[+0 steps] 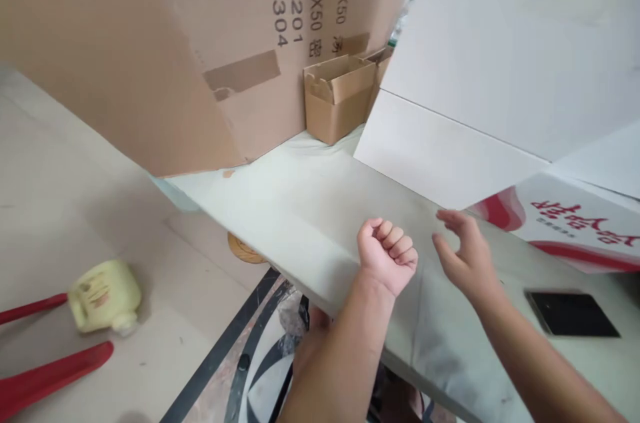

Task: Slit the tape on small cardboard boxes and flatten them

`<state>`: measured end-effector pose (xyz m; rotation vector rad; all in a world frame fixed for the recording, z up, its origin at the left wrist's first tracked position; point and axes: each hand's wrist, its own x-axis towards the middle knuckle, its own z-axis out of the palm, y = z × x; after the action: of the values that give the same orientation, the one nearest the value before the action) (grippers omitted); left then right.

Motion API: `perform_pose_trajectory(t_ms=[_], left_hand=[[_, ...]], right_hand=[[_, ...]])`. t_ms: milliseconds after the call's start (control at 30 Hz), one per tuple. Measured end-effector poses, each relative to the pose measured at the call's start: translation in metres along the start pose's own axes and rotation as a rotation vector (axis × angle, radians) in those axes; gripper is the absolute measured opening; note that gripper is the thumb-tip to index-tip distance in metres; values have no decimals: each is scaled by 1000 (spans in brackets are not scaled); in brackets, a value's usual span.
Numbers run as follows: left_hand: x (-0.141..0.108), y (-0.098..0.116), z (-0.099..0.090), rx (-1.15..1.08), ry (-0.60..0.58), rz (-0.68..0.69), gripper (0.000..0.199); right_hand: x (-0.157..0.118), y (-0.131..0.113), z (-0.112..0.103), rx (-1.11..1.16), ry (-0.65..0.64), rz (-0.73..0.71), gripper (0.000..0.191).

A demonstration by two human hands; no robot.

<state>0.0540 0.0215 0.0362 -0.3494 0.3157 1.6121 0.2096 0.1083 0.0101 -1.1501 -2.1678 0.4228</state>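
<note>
My left hand (387, 255) is closed in a fist above the cloth-covered table (300, 210), with the curled fingers turned up. Nothing shows sticking out of it. Just to its right, my right hand (465, 253) hovers with thumb and fingers apart, holding nothing. The two hands do not touch. Nearest to the right hand are the lower edge of a large white panel (450, 156) and a dark flat phone-like device (573, 314) lying on the table.
A big printed cardboard box (240, 23) stands at the far side, with a small open carton (340, 96) against it. A white and red box (570, 216) sits at right. On the floor at left lie a pale yellow jug (107, 296) and red handle-like bars (55, 373).
</note>
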Motion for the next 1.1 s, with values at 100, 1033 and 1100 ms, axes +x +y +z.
perform_pose_trajectory(t_ms=[100,1033,1100], left_hand=[[-1,24,-4,-286,40,26,39],[-15,29,0,-411,52,50,38],[-15,32,0,-420,50,65,37]], right_hand=[[83,-52,31,-71,-77,-243,46],[214,-157,88,-458,-322,-530,36],[227,-161,100,-393,-303,-580,35]])
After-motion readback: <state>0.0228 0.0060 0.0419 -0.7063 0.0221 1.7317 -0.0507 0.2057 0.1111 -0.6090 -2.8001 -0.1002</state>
